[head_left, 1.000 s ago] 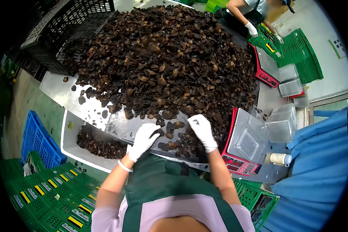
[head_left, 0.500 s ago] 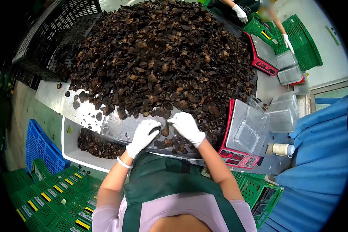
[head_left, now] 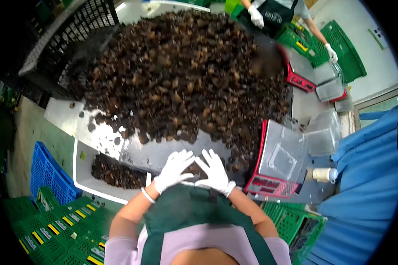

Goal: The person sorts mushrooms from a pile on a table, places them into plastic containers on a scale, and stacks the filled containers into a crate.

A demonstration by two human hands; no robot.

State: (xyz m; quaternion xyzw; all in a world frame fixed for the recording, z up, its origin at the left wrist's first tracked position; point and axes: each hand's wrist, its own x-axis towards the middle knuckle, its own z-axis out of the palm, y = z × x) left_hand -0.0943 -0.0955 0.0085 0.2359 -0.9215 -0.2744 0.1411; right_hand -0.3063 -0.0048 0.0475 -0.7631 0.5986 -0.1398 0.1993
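My left hand (head_left: 174,168), in a white glove, lies spread at the near edge of the metal table (head_left: 141,154). My right hand (head_left: 213,171), also gloved, is spread close beside it, fingertips pointing inward and away from me. Both have fingers apart. A few dark brown pieces (head_left: 193,168) lie between the palms, partly hidden by the hands. Beyond the fingertips rises a large heap of dark, mushroom-like pieces (head_left: 177,84). Several more lie to the right of my right hand.
A red scale (head_left: 276,159) holding a clear plastic tray stands at right. A white bin (head_left: 82,165) with dark pieces sits at left, a black crate (head_left: 44,57) beyond. Another person in white gloves (head_left: 256,17) is at the back right, near green crates (head_left: 340,48).
Both hands have come closer to my body and opened from curled fingers to spread ones. Fewer loose pieces show on the metal before me. The other person's gloved hands have moved.
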